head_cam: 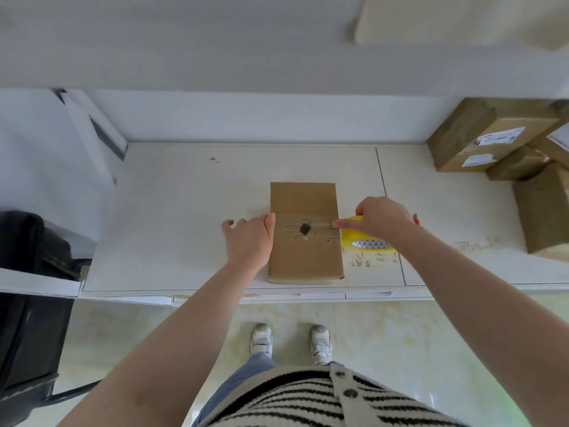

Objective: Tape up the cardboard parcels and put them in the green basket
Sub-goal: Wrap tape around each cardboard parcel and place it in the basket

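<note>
While the cardboard parcel (pixel 305 234) lies flat near the front edge of the pale bench (pixel 184 211), the left hand (pixel 250 241) rests against its left side with fingers straight and loosely spread. At the parcel's right edge the right hand (pixel 380 218) curls over a yellow tape roll (pixel 363 240), its index finger stretched onto the parcel's top beside a dark torn patch. A strip of clear tape seems to run across that patch, though glare makes it hard to be sure. More cardboard boxes (pixel 492 140) are stacked at the bench's far right, well apart. A black chair (pixel 27 303) stands at the left.
</note>
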Action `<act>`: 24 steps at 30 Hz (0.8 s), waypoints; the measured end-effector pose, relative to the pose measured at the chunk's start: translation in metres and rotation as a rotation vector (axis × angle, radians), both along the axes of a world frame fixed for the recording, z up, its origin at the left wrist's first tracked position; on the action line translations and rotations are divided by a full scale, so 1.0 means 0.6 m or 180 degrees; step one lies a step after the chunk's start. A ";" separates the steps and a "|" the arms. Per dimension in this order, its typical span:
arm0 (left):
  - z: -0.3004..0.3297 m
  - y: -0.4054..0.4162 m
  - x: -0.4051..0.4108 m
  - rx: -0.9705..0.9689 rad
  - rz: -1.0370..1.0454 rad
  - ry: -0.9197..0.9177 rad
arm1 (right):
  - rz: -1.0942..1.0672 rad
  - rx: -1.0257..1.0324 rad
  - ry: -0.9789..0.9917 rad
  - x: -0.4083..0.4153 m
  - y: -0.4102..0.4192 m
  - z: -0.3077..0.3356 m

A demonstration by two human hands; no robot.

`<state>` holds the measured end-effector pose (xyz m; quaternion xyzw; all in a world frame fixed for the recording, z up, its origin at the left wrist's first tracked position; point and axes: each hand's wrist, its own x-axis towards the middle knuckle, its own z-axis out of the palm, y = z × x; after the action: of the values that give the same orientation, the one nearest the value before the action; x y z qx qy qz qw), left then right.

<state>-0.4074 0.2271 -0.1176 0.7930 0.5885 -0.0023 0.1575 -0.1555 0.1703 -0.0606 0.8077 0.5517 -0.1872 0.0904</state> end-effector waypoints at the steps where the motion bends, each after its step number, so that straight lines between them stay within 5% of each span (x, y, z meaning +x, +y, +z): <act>1: 0.001 0.000 0.000 -0.0001 -0.0004 -0.0002 | -0.0035 -0.0019 0.0035 0.000 0.001 -0.004; 15: 0.026 -0.031 -0.019 0.0142 -0.0556 0.0270 | -0.0332 -0.0147 0.0625 0.006 -0.007 -0.028; 20: 0.049 -0.004 -0.021 -0.0530 -0.0683 0.0302 | -0.0294 -0.0142 0.0638 0.004 -0.004 -0.025; 22: 0.068 0.005 -0.017 -0.0232 -0.0854 0.0596 | -0.0260 -0.0133 0.0593 0.006 -0.005 -0.025; 24: 0.086 0.002 -0.002 0.0745 -0.0818 0.0388 | -0.0227 -0.0131 0.0564 0.006 -0.005 -0.025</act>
<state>-0.4088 0.2284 -0.0661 0.8730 0.4870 -0.0019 0.0265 -0.1517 0.1672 -0.0759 0.8051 0.5244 -0.2724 0.0511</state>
